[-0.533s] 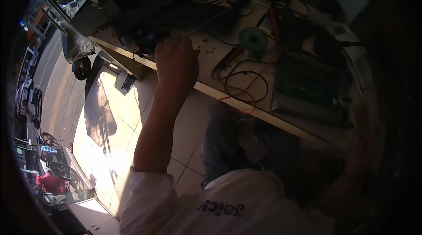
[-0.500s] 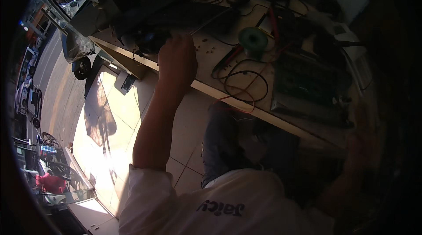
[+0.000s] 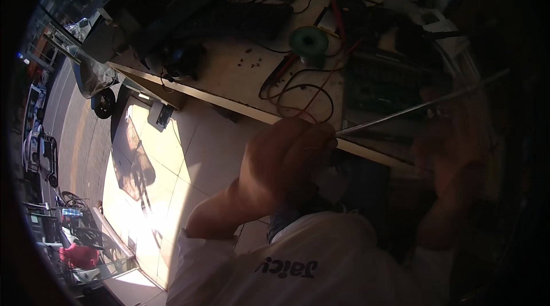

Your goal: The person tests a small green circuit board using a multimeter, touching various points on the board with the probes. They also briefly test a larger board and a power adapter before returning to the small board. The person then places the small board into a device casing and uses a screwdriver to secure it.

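My left hand (image 3: 289, 151) is closed in a fist in front of the bench's near edge. A long thin metal rod (image 3: 395, 114) sticks out of it, slanting up to the right; the end in my fist is hidden. The rod passes above a dark green circuit board (image 3: 372, 97), which lies in shadow on the right part of the workbench (image 3: 220, 79). My right hand (image 3: 452, 140) is beside the board's right end, near the rod's far half. It is dim and smeared, so its fingers are hard to make out.
A green spool (image 3: 309, 42) stands behind looped red and black cables (image 3: 298, 97). Several small screw-like bits (image 3: 249, 63) lie left of it. A dark keyboard (image 3: 246, 19) and a dark cluttered object (image 3: 184, 59) are farther left. Sunlit floor tiles (image 3: 166, 163) lie below.
My left hand has moved from the bench's left part down and right, bringing the rod over the circuit board. My right hand has moved slightly up and left. The view has shifted a little.
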Tool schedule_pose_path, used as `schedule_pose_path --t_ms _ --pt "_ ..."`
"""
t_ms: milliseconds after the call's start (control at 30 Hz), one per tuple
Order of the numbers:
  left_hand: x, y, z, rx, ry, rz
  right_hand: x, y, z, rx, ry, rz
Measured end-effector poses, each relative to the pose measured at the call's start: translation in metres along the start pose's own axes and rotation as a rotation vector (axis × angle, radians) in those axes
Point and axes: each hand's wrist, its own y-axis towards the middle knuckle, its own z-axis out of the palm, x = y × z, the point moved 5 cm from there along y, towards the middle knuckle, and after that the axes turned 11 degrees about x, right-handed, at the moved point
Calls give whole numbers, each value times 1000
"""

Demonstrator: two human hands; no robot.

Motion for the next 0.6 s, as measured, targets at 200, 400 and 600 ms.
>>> schedule_pose_path --t_ms 200,400,600 --pt "16 -33 8 -94 -108 -92 5 -11 -23 217 34 -110" --pt "130 -81 -13 -148 34 -639 -10 40 2 197 -216 -189" --pt "178 -56 -3 -40 -61 -650 -69 101 75 232 -191 -50"
